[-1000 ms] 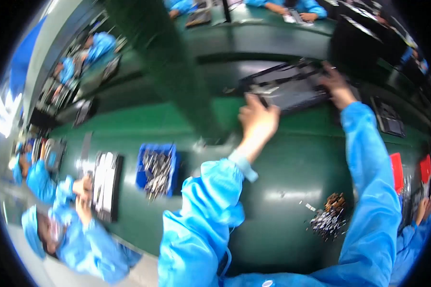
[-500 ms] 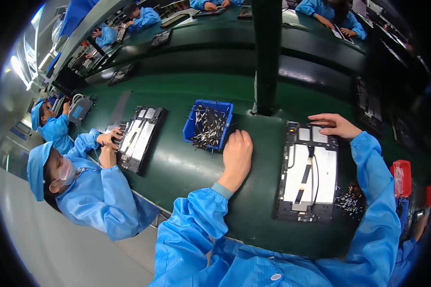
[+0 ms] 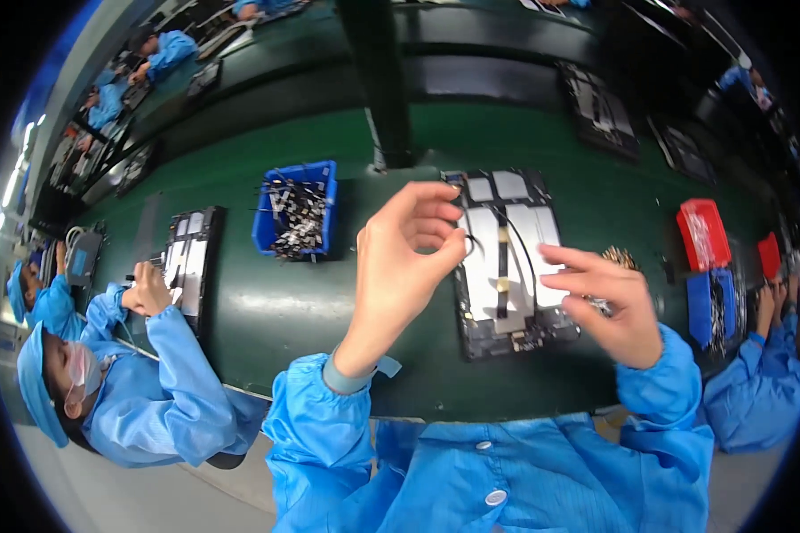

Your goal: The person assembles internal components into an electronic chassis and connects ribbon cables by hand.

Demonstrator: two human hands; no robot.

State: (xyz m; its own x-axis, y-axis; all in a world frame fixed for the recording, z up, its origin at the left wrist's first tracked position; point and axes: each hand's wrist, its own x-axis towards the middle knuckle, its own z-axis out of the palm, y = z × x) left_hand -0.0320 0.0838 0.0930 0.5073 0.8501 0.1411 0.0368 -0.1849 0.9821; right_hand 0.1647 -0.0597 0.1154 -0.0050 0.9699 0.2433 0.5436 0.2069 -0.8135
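Lying open at the centre right of the frame, the device (image 3: 484,289) rests on the green surface (image 3: 276,311), its pale panels facing up and a thin black cable (image 3: 528,258) curving down over them. The left hand (image 3: 396,253) is over its upper left edge, fingers curled toward the thumb in a near pinch; a small dark loop (image 3: 473,245) shows right at the thumb tip, and I cannot tell whether it is gripped or only lies behind. The right hand (image 3: 620,313), a little blurred, is over the right edge with its fingers spread loosely apart and nothing visible in them.

The step in hand looks like fine fingerwork on the thin parts inside the device. Judging by that, the next move calls for a light, exact pinch on the left, with the right hand steadying the frame so no cable gets torn.

Just right of the device, partly hidden by the right hand, is a pile of small parts (image 3: 620,258). Farther right stand a red bin (image 3: 707,244) and, touching or nearly so, a blue tray (image 3: 700,306). Left of centre, a blue bin (image 3: 330,200) is heaped with small dark and silvery pieces. At the upper right lie 2 more devices (image 3: 600,111); at the far left a co-worker (image 3: 164,391) bends over another.
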